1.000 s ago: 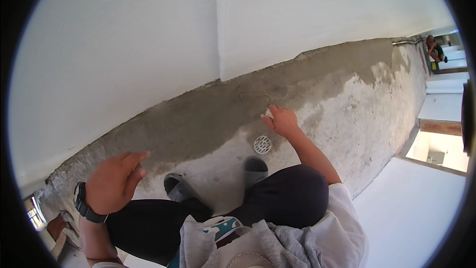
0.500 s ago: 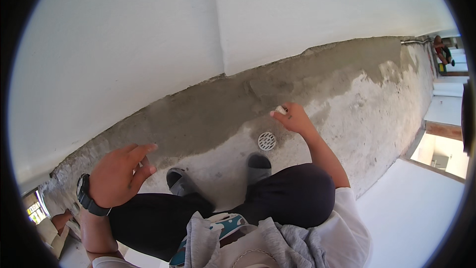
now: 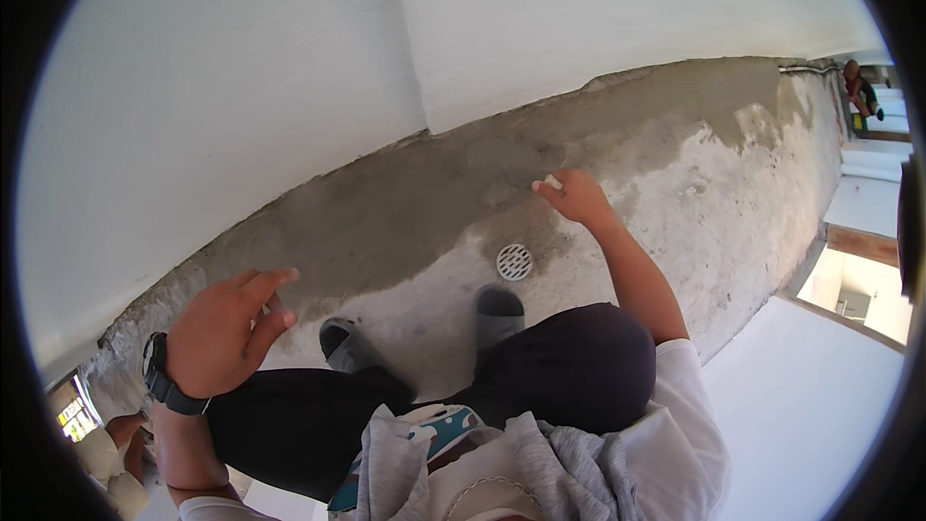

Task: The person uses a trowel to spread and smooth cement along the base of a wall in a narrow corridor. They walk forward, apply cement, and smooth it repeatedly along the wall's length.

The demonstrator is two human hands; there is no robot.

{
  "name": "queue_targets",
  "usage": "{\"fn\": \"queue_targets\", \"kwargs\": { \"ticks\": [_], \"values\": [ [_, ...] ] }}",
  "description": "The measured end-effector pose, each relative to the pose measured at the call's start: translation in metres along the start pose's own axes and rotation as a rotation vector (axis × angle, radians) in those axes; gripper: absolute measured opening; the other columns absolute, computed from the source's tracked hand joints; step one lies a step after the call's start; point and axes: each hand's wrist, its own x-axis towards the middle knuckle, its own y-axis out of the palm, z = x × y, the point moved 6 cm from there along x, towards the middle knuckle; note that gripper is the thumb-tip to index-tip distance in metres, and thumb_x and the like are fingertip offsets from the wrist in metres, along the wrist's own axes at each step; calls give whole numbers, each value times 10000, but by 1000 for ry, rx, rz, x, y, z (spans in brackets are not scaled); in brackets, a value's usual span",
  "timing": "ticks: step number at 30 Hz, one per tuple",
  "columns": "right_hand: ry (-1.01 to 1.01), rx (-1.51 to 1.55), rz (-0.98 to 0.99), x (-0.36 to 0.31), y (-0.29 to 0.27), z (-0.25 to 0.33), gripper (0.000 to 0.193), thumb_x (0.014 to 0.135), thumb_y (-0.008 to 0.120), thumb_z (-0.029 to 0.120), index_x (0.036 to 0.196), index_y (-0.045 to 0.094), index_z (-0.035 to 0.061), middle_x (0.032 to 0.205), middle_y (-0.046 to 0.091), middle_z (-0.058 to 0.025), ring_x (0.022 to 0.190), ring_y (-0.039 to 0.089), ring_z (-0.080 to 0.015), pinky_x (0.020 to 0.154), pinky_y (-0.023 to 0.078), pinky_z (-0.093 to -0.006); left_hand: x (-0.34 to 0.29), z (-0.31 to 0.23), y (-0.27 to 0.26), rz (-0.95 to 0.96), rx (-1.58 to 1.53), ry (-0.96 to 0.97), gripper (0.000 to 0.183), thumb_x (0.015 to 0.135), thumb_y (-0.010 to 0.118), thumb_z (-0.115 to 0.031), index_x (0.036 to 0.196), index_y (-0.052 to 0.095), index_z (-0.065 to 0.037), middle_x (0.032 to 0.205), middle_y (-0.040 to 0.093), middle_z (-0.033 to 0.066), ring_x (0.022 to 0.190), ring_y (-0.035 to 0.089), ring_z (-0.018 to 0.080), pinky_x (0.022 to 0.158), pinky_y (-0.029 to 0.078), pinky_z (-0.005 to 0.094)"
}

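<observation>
- Right hand point(image 3: 582, 199): arm stretched forward, fingers clamped on a small pale object point(image 3: 553, 182) over dark gray cement point(image 3: 386, 217), beyond a round white drain cover point(image 3: 514, 262).
- Left hand point(image 3: 220, 336): back upward near the left leg point(image 3: 289, 425), thumb and fingers apart.

The grey mortar point(image 3: 386, 203) looks matt, smooth in places and grainy toward its ragged edge; the bare concrete floor point(image 3: 675, 232) is rough and blotchy. Smooth paint coats the wall point(image 3: 241, 87). The slotted drain cover point(image 3: 514, 262) resembles plastic; the dark trousers point(image 3: 579, 357) are matt cloth.
</observation>
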Motion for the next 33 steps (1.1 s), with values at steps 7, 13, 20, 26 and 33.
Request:
{"fn": "queue_targets", "kwargs": {
  "ticks": [7,13,20,26,33],
  "values": [
    [-7,75,-6,2,21,18,541,903,695,522,877,718,-17,874,702,-266,892,674,-465,779,529,-527,-4,1,1,4,-14,1,378,972,679,-203,1308,618,-39,932,673,144,784,657,334,696,506,426],
    [25,42,-15,11,-6,-18,521,896,699,519,843,725,2,846,701,-257,867,675,-465,762,532,-525,-6,3,0,2,37,-73,403,953,690,-182,1307,625,-3,947,686,161,802,658,333,721,516,397],
    [5,15,-1,6,-16,-16,511,881,712,522,837,728,13,839,695,-259,876,676,-446,775,528,-517,-6,1,1,20,6,-57,386,952,690,-172,1299,632,-11,935,689,159,787,656,329,708,510,398],
    [-66,98,46,21,-9,-24,517,865,730,524,843,716,8,832,699,-247,869,675,-452,777,526,-516,-2,-4,2,8,32,-42,374,966,677,-165,1303,629,-10,947,698,162,755,653,331,685,504,400],
    [101,-2,-51,21,-87,-105,504,858,766,475,764,663,-9,642,606,-214,644,604,-427,633,472,-471,-4,3,1,47,-5,-123,358,963,688,-166,1280,649,-3,907,703,167,768,667,321,691,515,381]
  ]
}}
